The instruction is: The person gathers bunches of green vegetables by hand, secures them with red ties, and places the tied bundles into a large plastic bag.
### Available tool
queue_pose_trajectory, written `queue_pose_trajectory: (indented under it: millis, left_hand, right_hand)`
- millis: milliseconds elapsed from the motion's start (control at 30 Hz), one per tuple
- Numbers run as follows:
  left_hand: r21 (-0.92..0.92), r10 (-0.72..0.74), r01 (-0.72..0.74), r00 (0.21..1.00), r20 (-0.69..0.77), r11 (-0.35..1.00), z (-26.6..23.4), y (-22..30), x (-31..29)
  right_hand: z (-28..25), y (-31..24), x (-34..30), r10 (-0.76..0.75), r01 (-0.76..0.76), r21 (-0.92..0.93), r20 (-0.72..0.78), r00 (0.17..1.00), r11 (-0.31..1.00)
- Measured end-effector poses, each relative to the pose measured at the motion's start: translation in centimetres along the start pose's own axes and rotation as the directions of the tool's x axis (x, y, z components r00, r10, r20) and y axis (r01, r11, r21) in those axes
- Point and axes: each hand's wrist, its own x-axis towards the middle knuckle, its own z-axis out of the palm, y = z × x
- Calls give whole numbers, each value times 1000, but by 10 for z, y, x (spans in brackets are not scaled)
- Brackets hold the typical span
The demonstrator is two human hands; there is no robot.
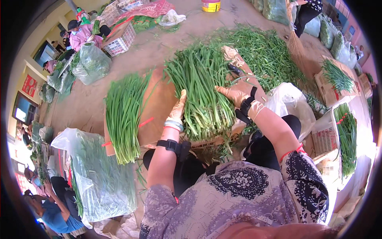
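A large heap of garlic chives (pixel 205 85) lies before me on a cardboard-topped surface (pixel 157 93), its pale root ends toward me. My left hand (pixel 178 108), in a thin tan glove, presses against the heap's left side. On the other side my right hand (pixel 238 98), gloved alike, grips the lower stems with its thumb stretched across them. The heap is held between both hands; some of my fingers are hidden by it. To the left rests a tidy bundle of chives (pixel 125 115), beside a red tie (pixel 146 122). A dark-handled tool (pixel 234 69) lies beyond my right hand.
Loose green leaves (pixel 266 59) cover the floor at the far right. A clear plastic bag of chives (pixel 101 175) stands at left, a white bag (pixel 292 101) at right. A crate (pixel 324 137) stands near more chives (pixel 347 139). Other people sit at left; one holds a broom (pixel 295 44).
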Motion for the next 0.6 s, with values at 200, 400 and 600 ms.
queue_pose_trajectory:
  millis: [200, 400, 600]
  left_hand:
    - [-362, 183, -136, 978, 99, 922, 34, 35, -10]
    - [-609, 238, -182, 971, 11, 772, 67, 56, -4]
    - [408, 354, -194, 861, -365, 892, 49, 8, 10]
  right_hand:
    - [-15, -44, -8, -160, 161, -149, 15, 987, 976]
    - [-61, -112, 20, -143, 164, -406, 82, 986, 899]
    - [-107, -95, 57, -282, -53, -813, 140, 949, -580]
